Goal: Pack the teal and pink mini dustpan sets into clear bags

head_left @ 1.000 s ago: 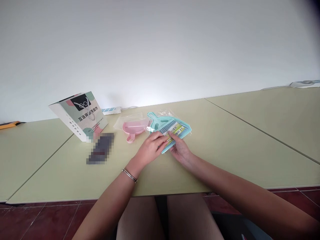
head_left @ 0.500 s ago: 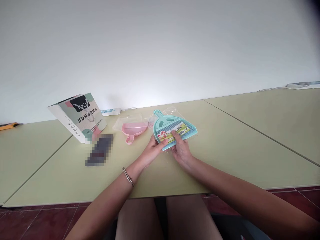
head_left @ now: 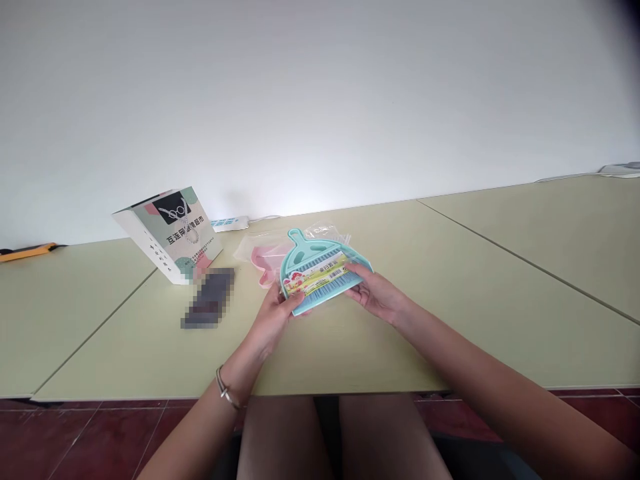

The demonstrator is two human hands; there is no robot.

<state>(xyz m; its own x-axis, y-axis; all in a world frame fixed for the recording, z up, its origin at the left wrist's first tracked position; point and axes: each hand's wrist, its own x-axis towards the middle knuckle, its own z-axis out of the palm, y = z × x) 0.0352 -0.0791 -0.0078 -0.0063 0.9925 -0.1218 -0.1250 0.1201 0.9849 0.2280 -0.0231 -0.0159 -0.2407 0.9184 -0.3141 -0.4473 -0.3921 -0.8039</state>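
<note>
Over the table [head_left: 350, 363], the left hand [head_left: 275, 312] and right hand [head_left: 377, 292], both partly closed, gripped the blue pan [head_left: 311, 252] by opposite sides, thumbs on top. If either of the 2 thumbs slid on the label [head_left: 323, 275] (smooth, by its look), the blue pan could tip and drop towards the pink pan [head_left: 269, 259].

Hands [head_left: 274, 311] gripping teal dustpan [head_left: 314, 251], paper bag [head_left: 175, 241]
</note>
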